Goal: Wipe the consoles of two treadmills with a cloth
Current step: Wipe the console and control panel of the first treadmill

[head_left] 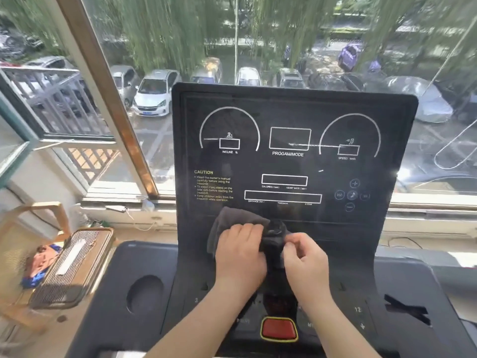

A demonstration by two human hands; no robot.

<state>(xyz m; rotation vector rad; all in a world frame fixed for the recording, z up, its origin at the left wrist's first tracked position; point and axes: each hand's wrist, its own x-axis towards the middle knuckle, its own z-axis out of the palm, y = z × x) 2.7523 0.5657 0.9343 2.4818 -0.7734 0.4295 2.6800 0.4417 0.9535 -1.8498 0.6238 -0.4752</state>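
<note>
Red and shiny, the stop button [279, 328] sits at the near edge of the console [284, 164]. Above it, the left hand [240, 254] presses flat on a grey cloth [232, 219] low on the console's black panel. The right hand [304, 257] pinches a dark bunched part of the cloth. The cloth looks soft, light and floppy, so it is best held in a bunch under the palm. The panel looks hard and smooth. Far behind is a window [258, 34].
</note>
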